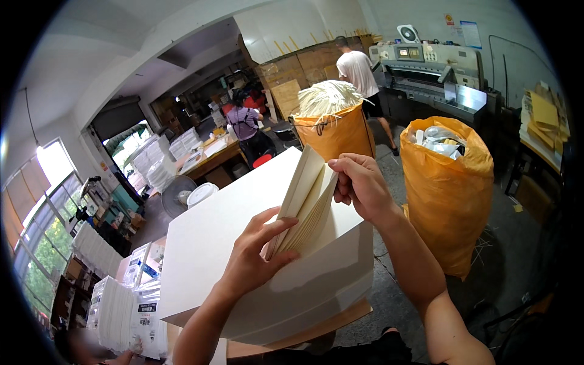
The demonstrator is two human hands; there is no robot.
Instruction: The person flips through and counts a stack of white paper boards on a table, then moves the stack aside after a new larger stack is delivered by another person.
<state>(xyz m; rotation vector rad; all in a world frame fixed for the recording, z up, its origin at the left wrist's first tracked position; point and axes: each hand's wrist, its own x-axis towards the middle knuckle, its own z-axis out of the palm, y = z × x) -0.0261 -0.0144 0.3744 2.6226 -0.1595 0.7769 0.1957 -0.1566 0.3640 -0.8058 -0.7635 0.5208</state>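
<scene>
A slim book block with cream pages is held up in front of me, tilted, its leaves fanned apart along the lower part. My left hand grips its lower left side, thumb beneath the fanned leaves and fingers over the near edge. At the upper right corner my right hand pinches the page edges between thumb and curled fingers. Directly under both hands stands a large, thick stack of white paper, its top flat and its front side in shadow. The stack rests on a wooden board.
To the right stands an orange sack of scraps; another sack, heaped with paper strips, is beyond the stack. Wrapped paper bundles and a person are at lower left. A grey cutting machine, a floor fan and two people are farther back.
</scene>
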